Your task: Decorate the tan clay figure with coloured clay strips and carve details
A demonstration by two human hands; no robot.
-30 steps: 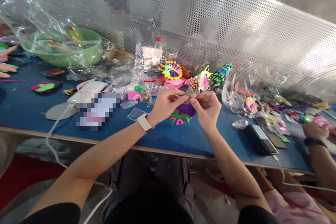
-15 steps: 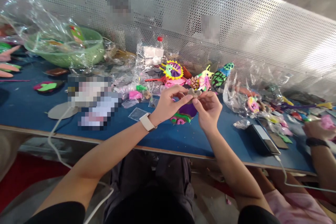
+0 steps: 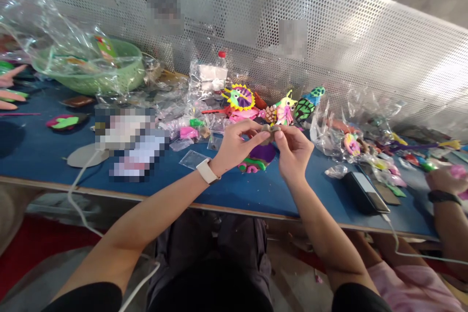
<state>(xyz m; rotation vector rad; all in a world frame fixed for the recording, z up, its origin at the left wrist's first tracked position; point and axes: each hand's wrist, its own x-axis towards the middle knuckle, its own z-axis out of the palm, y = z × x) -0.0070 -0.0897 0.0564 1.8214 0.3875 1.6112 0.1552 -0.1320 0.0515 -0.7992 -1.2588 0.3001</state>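
A small lump of grey-brown modelling clay (image 3: 271,129) is pinched between both my hands, above the blue table (image 3: 234,190). My left hand (image 3: 239,145) has its thumb and fingers closed on the left side of the lump. On the other side my right hand (image 3: 293,150) grips it the same way, thumb on the near face. Just below them lies a purple, green and pink clay piece (image 3: 258,160), partly hidden by my hands. Behind stand colourful clay figures: a yellow-rimmed round one (image 3: 239,97), a yellow-and-pink one (image 3: 285,109) and a green-and-black turtle (image 3: 307,105).
A green basin (image 3: 98,75) full of plastic wrapping stands at the back left. At the right, a dark device (image 3: 365,192) with a cable sits near the table edge. A co-worker's hand (image 3: 446,180) holds something pink. Behind everything rises a perforated metal panel (image 3: 234,14).
My right hand has shifted slightly to the right, and its thumb has moved up on the clay. The lump has changed how it sits between my fingers.
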